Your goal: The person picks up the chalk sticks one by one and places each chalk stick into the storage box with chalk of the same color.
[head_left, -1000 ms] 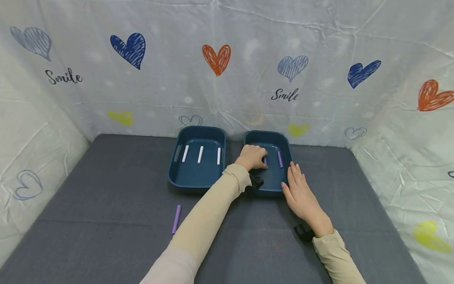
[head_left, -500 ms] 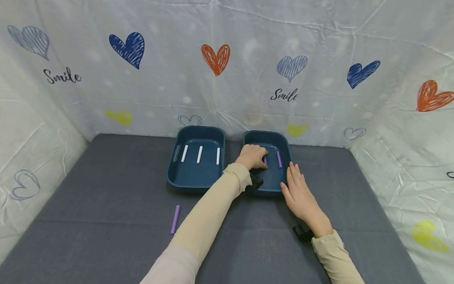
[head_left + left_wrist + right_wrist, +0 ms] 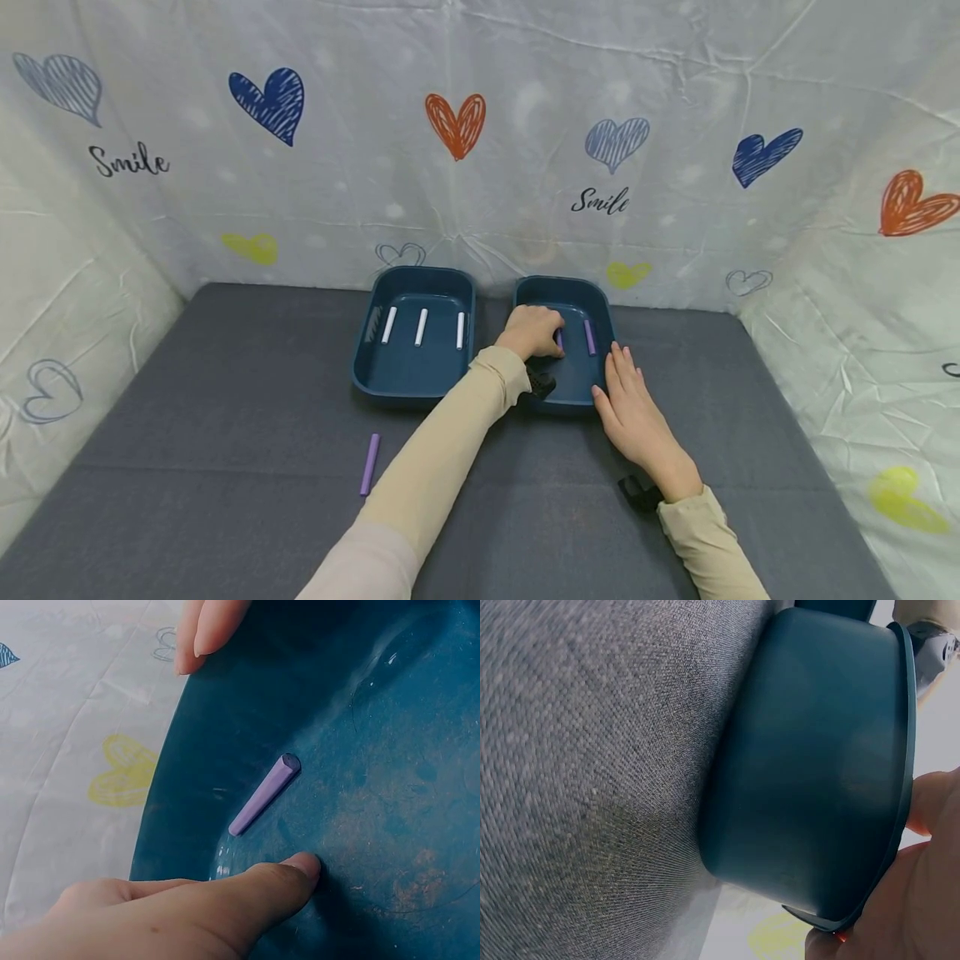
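My left hand reaches into the right-hand blue tray, thumb and fingers curled about a purple chalk stick that mostly hides behind them. To its right, a second purple chalk stick lies on the tray floor; the left wrist view shows this same purple chalk beside my thumb. My right hand lies along the tray's right rim with fingers straight. From the right wrist view, that hand touches the rim over the tray's outer wall.
Left of this tray stands another blue tray with white chalk sticks in it. A loose purple chalk stick lies on the grey tablecloth beside my left forearm. Behind the trays hangs a white curtain with printed hearts.
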`<action>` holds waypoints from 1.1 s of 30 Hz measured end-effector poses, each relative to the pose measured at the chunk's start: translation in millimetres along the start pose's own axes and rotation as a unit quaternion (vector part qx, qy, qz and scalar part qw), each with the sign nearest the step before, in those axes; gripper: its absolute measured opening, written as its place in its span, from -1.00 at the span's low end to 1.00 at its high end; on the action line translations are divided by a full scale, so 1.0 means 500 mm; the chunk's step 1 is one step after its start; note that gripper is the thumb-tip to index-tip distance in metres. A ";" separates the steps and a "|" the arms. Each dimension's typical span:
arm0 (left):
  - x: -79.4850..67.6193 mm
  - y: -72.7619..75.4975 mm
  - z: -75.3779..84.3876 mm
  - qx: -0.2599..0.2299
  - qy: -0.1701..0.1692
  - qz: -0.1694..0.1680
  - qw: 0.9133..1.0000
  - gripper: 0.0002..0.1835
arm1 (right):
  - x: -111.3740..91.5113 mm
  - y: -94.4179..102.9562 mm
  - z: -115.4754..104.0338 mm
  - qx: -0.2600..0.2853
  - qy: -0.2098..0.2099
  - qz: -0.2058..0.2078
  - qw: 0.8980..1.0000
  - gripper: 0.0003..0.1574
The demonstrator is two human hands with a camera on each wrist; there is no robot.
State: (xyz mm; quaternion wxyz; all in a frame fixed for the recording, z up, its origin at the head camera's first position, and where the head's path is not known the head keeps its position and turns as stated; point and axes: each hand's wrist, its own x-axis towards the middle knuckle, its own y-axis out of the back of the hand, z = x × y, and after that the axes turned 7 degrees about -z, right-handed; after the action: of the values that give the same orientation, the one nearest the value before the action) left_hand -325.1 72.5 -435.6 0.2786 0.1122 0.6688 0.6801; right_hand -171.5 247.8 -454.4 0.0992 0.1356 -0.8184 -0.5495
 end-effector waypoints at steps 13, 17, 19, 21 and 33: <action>-0.002 0.002 0.000 0.001 -0.002 -0.005 1.000 -0.54 | 0.002 0.002 -0.001 -0.002 -0.003 -0.001 1.000 -0.15; -0.003 0.002 0.000 0.000 -0.005 -0.004 1.000 -0.52 | 0.001 0.002 -0.001 -0.002 -0.003 0.000 1.000 -0.15; -0.004 0.003 0.000 -0.001 -0.005 -0.003 1.000 -0.49 | 0.001 0.002 -0.002 -0.001 -0.002 0.001 1.000 -0.15; -0.005 0.004 0.000 -0.001 -0.005 -0.003 1.000 -0.46 | 0.001 0.003 -0.002 0.001 -0.002 0.001 1.000 -0.15; -0.011 0.022 0.001 -0.104 -0.001 -0.006 0.995 -0.23 | 0.001 0.000 -0.001 -0.005 0.001 0.003 1.000 -0.17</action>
State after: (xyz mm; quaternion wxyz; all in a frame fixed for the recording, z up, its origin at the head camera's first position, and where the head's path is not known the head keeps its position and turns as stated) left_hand -322.8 70.8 -423.6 0.2937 0.0796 0.5947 0.7442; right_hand -172.0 247.1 -454.2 0.1029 0.1334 -0.8159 -0.5531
